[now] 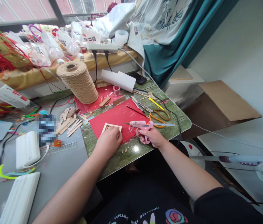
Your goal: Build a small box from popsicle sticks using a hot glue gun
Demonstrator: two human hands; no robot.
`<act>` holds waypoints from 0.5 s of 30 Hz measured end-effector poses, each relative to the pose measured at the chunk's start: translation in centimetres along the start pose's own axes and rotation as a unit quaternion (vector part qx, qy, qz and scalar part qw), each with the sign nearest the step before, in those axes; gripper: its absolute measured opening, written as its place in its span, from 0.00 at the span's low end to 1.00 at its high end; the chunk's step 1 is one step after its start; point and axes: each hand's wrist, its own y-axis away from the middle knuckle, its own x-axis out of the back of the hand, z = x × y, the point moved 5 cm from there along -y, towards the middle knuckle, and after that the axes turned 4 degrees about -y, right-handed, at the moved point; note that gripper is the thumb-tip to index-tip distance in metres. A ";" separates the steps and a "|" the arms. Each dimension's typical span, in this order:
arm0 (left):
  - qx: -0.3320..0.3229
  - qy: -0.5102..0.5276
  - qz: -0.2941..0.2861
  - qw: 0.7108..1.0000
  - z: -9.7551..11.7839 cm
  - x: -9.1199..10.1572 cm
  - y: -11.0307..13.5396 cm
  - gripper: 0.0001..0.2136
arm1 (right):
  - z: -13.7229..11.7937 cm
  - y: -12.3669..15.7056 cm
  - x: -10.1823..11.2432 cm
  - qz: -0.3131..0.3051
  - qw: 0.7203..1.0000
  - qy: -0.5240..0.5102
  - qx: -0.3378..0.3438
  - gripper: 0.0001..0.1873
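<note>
My right hand [152,137] is wrapped round the handle of a pink hot glue gun [143,125]. A glue stick [165,124] sticks out of its back, and its nozzle points left. My left hand [110,137] is closed, with curled fingers gripping a small frame of craft sticks [113,126] that is partly hidden under the hand. Between nozzle and frame there is a small gap. Beneath both lies a red sheet of paper [98,122]. Orange-handled scissors [159,116] lie just behind the glue gun, with a pencil [137,111] beside them.
A big twine spool [78,82] stands at the back left. Loose craft sticks [69,121] are piled left of the red sheet. Farther left are white power strips [28,150]. A black cord [172,109] crosses the table's right side. A cardboard box [229,101] stands beyond the edge.
</note>
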 end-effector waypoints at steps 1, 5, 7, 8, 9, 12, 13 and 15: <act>-0.004 -0.004 0.002 1.000 0.1 0.0 0.0 0.07 | 0.0 0.0 0.0 -0.001 1.000 0.000 -0.001 0.11; -0.005 -0.018 0.003 1.000 0.2 -0.1 0.1 0.07 | 0.1 -0.1 0.2 -0.001 1.000 0.009 -0.005 0.12; -0.003 -0.020 0.005 1.000 0.2 -0.2 0.1 0.06 | 0.1 -0.2 0.2 -0.001 1.000 0.014 -0.004 0.13; -0.003 -0.020 0.006 1.000 0.1 -0.3 0.2 0.06 | 0.2 -0.1 0.1 0.000 1.000 0.016 -0.003 0.13; -0.003 -0.019 0.007 1.000 0.0 -0.2 0.2 0.06 | 0.3 -0.1 0.1 0.002 1.000 0.018 -0.001 0.13; -0.004 -0.025 -0.003 1.000 -0.5 0.1 0.4 0.06 | 0.2 0.1 0.2 0.051 0.997 0.047 0.022 0.13; -0.002 -0.029 -0.011 1.000 -0.9 0.3 0.5 0.05 | 0.0 0.2 0.4 0.083 0.994 0.070 0.032 0.14; 0.005 -0.033 -0.028 0.999 -1.6 0.6 0.5 0.04 | -0.9 0.1 0.5 0.124 0.982 0.131 0.050 0.15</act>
